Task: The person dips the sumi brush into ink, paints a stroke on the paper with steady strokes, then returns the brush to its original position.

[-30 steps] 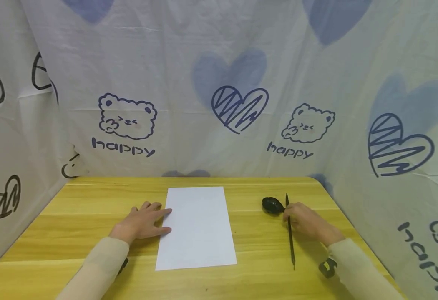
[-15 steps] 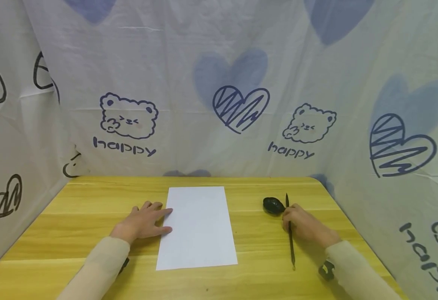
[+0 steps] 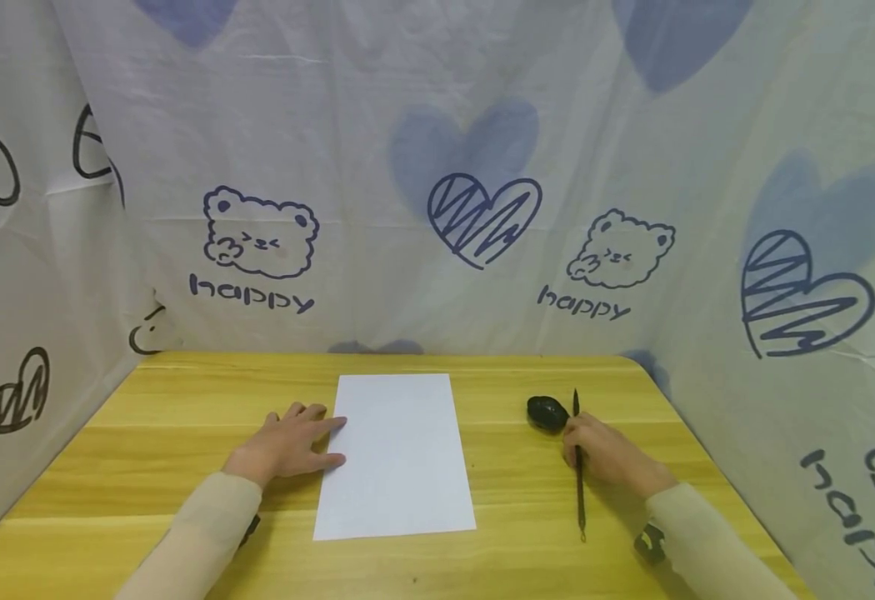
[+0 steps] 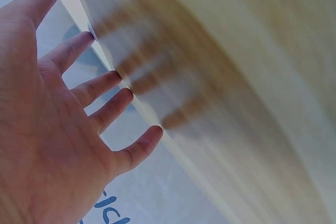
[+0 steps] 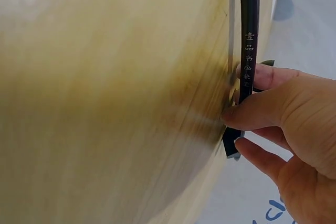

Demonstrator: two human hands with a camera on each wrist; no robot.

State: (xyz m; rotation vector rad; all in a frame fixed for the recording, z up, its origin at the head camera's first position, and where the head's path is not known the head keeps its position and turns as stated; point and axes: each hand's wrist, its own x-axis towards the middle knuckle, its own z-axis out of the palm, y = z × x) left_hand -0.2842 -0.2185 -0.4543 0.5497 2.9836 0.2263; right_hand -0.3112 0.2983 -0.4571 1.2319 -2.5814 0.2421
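**A brush [image 3: 580, 497] in the right hand [image 3: 608, 452], a sheet [image 3: 396, 458] under the left fingertips**

The left hand [image 3: 286, 447] lies palm down, its grip wide: fingers straight and spread, holding nothing between them. Thumb and forefinger tips overlap the left edge of the white sheet; the other fingers extend over the table [image 3: 508, 554] beside it. The sheet lies flat, with a band of wood beyond its far edge and another before its near edge.

The right hand's grip is narrow — thumb and fingers pinch the brush at its shaft. The brush lies to the right of the sheet, pointing away from the person: dark pointed tip towards the far table edge, small loop towards the near one. Pale characters run along the shaft in the right wrist view.

Just left of the brush sits a glossy black rounded object [image 3: 547, 413], its narrow end reaching the fingers; whether they touch it cannot be told.

Clearances: the broadest gap near the hands runs between the sheet's right edge and the brush. The black object leaves little room on the brush's left — the forearm takes the right. A printed cloth [image 3: 377, 92] rises behind the table's far edge.
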